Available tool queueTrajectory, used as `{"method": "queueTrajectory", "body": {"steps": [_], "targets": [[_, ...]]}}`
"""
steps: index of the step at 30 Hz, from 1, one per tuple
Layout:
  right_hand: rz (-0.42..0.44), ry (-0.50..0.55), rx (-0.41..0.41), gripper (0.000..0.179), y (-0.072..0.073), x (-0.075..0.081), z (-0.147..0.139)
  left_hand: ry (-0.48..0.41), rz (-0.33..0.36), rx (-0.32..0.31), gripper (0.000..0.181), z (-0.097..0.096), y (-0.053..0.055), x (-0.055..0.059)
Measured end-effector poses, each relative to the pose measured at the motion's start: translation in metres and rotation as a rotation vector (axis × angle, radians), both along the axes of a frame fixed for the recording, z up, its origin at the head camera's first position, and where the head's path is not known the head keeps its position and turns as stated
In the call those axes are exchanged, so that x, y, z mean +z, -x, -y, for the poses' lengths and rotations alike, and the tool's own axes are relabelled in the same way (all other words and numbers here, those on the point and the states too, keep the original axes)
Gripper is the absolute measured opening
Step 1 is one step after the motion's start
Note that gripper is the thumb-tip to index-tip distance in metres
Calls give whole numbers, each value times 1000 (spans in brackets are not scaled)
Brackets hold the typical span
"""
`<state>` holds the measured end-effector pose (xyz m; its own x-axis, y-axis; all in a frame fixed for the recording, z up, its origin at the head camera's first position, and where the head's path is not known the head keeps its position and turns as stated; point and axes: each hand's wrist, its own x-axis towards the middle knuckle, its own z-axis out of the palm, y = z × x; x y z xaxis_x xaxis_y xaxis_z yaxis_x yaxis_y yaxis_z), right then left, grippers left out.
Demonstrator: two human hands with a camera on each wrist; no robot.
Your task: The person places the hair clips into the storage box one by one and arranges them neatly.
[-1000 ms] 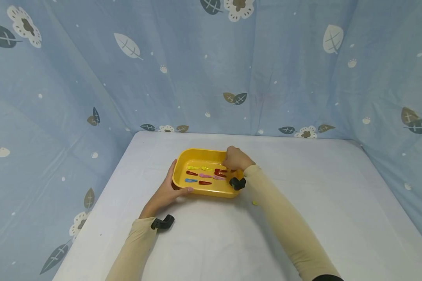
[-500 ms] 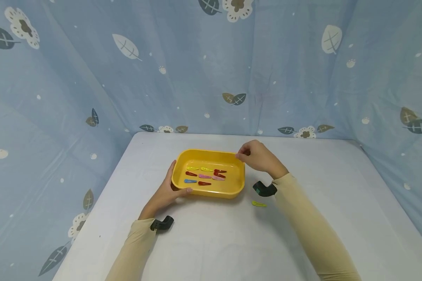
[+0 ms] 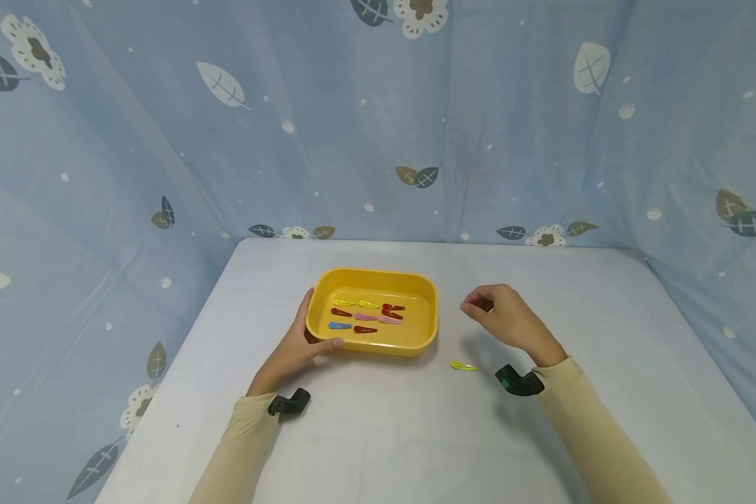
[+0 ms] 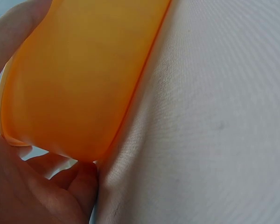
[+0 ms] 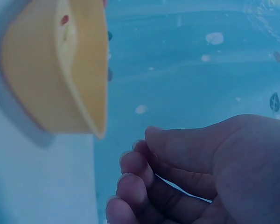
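In the head view my left hand (image 3: 294,353) grips the left front corner of a yellow plastic tray (image 3: 416,283), thumb along the front rim and fingers round the left side. Up close in the left wrist view, fingertips meet the wall of the tray (image 4: 84,88). Inside lie several snap hair clips in yellow, red, pink and blue, among them a blue hair clip (image 3: 340,325). My right hand (image 3: 507,316) hovers right of the tray, fingers loosely bent and holding nothing; the right wrist view shows the bare fingertips of that hand (image 5: 177,172). Below it a yellow-green hair clip (image 3: 464,366) lies on the table.
A white cloth covers the table (image 3: 378,434). Behind and at the sides hangs a blue curtain (image 3: 327,140) printed with leaves and flowers. Black wrist cameras, such as the right one (image 3: 519,381), sit on both sleeves.
My right hand has left the inside of the tray and moved right and toward me, uncovering the yellow-green hair clip on the table. The left hand keeps its grip on the tray.
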<state>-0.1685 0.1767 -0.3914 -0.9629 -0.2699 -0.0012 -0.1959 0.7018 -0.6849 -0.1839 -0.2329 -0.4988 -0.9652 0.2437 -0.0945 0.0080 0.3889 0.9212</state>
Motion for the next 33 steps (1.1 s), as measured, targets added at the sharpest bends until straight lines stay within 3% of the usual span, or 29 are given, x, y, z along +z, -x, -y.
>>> {"method": "queueTrajectory", "body": {"steps": [8, 16, 21, 33], "targets": [[15, 33, -23, 17, -18, -24, -14, 1, 1, 8, 124, -1, 1, 0], [89, 53, -34, 17, -34, -47, -18, 7, -4, 1, 125, 1, -1, -2], [77, 37, -26, 12, -39, -60, -20, -1, -7, 6, 125, 0, -1, -1], [137, 18, -8, 6, -52, -72, -17, 8, -8, -1, 123, 0, -1, -2]]}}
